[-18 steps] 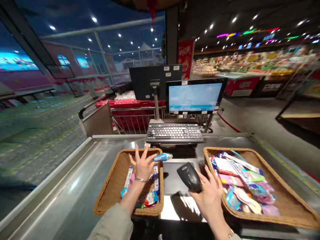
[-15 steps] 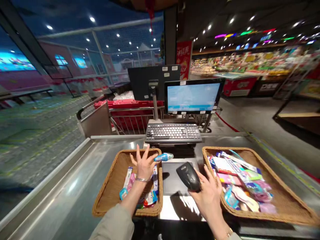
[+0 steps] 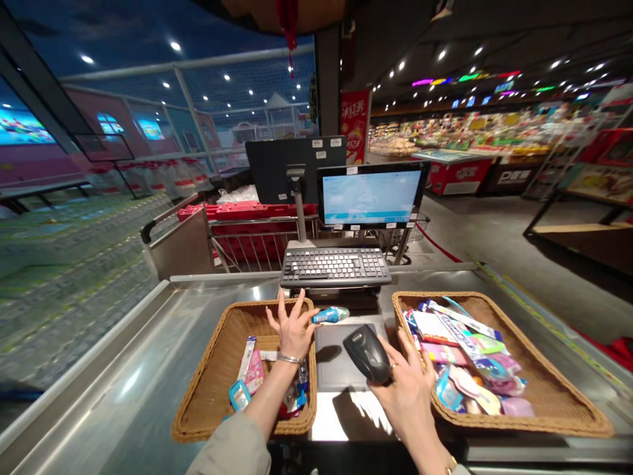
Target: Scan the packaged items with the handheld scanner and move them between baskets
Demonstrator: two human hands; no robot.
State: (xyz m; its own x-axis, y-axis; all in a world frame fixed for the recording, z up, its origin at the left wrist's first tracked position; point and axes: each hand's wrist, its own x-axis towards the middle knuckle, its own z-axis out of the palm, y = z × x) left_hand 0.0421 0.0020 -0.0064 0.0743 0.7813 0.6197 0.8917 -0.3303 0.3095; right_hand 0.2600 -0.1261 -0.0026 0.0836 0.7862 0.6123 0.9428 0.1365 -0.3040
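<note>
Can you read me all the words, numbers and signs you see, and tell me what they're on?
"冰红茶": probably this, on the red banner.
Too blurred: the signs on the red freezer and dark counter, and the coloured overhead signs.
Too small or unclear: the stickers, screen, keyboard, black scanner, blue packet, and packages in the left basket and right basket.

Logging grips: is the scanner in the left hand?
No, the right hand holds the scanner; the left hand pinches a blue item.
</note>
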